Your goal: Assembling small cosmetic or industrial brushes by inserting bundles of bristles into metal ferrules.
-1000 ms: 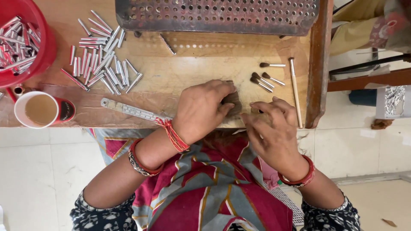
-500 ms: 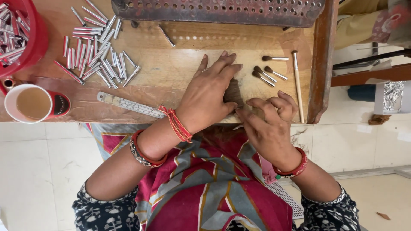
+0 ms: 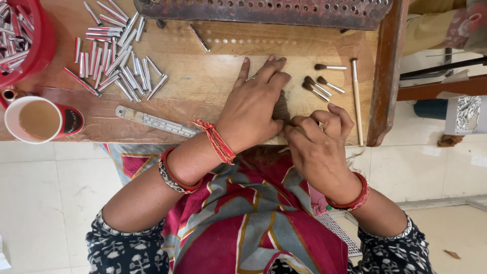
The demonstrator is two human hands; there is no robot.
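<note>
My left hand (image 3: 256,106) lies flat, fingers stretched, pressing on a dark tuft of brush hair (image 3: 280,107) on the wooden bench (image 3: 213,81). My right hand (image 3: 319,139) is curled beside it, its fingertips pinching the near end of the same tuft at the bench's front edge. Three small finished brush heads (image 3: 322,83) with dark bristles and silver ferrules lie just past my right hand, next to a thin wooden stick (image 3: 356,99).
A pile of silver metal ferrules (image 3: 114,61) lies at the left. A red tub (image 3: 23,38) holds more. A cup of tea (image 3: 38,119) and a metal ruler (image 3: 154,122) sit near the front edge. A perforated metal tray (image 3: 264,10) runs along the back.
My left hand has opened from a curled grip and slid forward, flattening over the hair tuft. My right hand has stayed curled at the front edge.
</note>
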